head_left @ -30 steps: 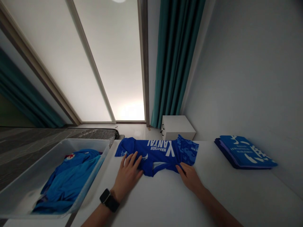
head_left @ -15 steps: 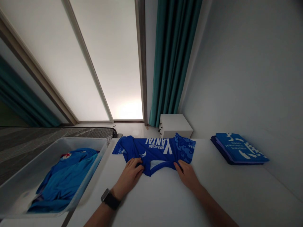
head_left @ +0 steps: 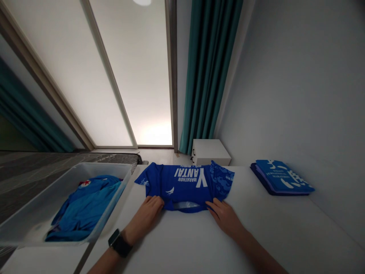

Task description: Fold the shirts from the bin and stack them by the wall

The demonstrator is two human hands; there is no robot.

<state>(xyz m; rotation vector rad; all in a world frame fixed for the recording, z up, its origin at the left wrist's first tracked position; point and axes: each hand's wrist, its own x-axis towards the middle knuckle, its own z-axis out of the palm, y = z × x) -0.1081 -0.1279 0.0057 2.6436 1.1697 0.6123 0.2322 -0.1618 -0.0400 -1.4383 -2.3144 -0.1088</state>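
A blue T-shirt (head_left: 185, 190) with white lettering lies spread on the white table (head_left: 188, 243), its neck opening towards me and its patterned sleeve on the right. My left hand (head_left: 151, 208) grips the shoulder edge left of the collar, fingers curled over the cloth. On the other side of the collar, my right hand (head_left: 225, 215) pinches the near edge between thumb and fingers. The shirt's far part hangs out of sight past the table's far edge.
At the left stands a clear plastic bin (head_left: 28, 213) holding blue garments (head_left: 88, 209). A stack of folded shirts (head_left: 285, 177) lies at the right by the wall. Beyond the table are a white cabinet (head_left: 211, 150) and a teal curtain (head_left: 211, 76).
Both hands have come a little nearer to me, the left one also moving left. The collar now lies straighter and more of the shirt's printed front shows on the table.
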